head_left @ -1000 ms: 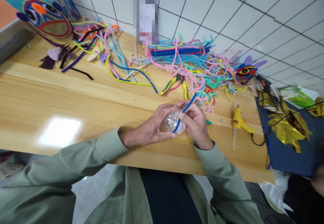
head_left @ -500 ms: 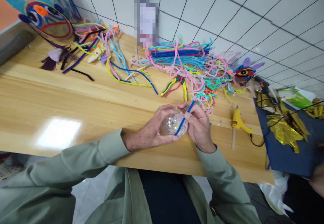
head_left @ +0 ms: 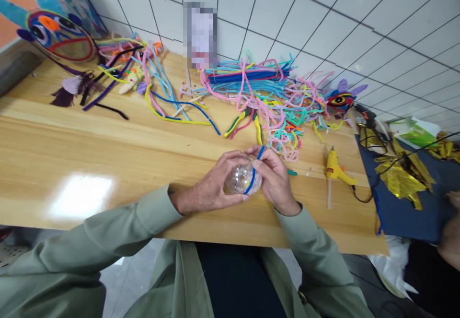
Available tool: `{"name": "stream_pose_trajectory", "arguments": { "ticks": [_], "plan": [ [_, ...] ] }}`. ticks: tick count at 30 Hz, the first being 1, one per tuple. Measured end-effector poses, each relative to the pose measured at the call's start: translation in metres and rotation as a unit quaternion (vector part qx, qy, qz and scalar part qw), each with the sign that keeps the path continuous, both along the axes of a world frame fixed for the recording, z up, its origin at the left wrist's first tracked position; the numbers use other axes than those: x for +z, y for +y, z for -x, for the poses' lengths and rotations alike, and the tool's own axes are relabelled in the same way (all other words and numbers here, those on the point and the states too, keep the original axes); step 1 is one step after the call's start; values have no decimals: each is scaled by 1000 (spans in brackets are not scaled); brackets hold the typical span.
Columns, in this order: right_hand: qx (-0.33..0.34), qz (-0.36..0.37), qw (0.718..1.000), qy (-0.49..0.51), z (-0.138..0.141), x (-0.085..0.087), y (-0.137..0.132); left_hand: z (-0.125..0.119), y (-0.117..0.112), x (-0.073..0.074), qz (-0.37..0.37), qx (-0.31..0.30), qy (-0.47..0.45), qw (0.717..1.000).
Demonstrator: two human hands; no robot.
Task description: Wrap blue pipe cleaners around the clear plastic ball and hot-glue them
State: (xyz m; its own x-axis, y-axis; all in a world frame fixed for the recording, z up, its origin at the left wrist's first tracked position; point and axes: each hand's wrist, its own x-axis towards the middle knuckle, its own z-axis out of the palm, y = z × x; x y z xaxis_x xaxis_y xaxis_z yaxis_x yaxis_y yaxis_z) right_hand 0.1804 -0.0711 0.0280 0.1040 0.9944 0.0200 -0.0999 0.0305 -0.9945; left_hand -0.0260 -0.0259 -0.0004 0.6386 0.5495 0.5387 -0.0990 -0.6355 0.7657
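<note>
My left hand (head_left: 212, 183) is closed round the left side of a clear, round plastic ball (head_left: 237, 179). A blue pipe cleaner (head_left: 254, 174) lies along the ball's right side, its upper end sticking up past the fingers. My right hand (head_left: 276, 179) pinches that pipe cleaner between thumb and fingers against the ball. Some of the right fingers are hidden behind the ball. Beyond the hands lie pliers with yellow and green handles (head_left: 235, 125), and a heap of tangled pink and green pipe cleaners (head_left: 283, 131).
To the right lies a yellow hot glue gun (head_left: 335, 167) with its cord. Bundled blue pipe cleaners (head_left: 247, 76) rest by the tiled wall. A colourful mask-like craft (head_left: 59, 35) stands far left. Gold foil (head_left: 402, 179) covers part of a dark blue surface, with another person's arm (head_left: 451, 227) beside it.
The blue pipe cleaner now bends more closely along the ball, its upper end shifted left. Both hands stay on the ball, and the view has turned slightly.
</note>
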Motion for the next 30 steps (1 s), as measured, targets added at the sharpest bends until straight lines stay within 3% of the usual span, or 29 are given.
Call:
{"name": "stream_pose_trajectory", "arguments": {
  "ticks": [11,18,23,30],
  "plan": [
    [-38,-78,995,-48,4,-5,-1,1,-3,-10,39,2,22,999],
    [-14,-142,980,-138,5,-6,-11,2,-12,-2,150,23,32,988],
    [-7,-127,979,-157,1,0,-13,0,-8,3,103,44,8,994],
    [-7,-88,991,-98,0,-3,-4,-6,-5,-4,69,44,-13,997]
  ]
}}
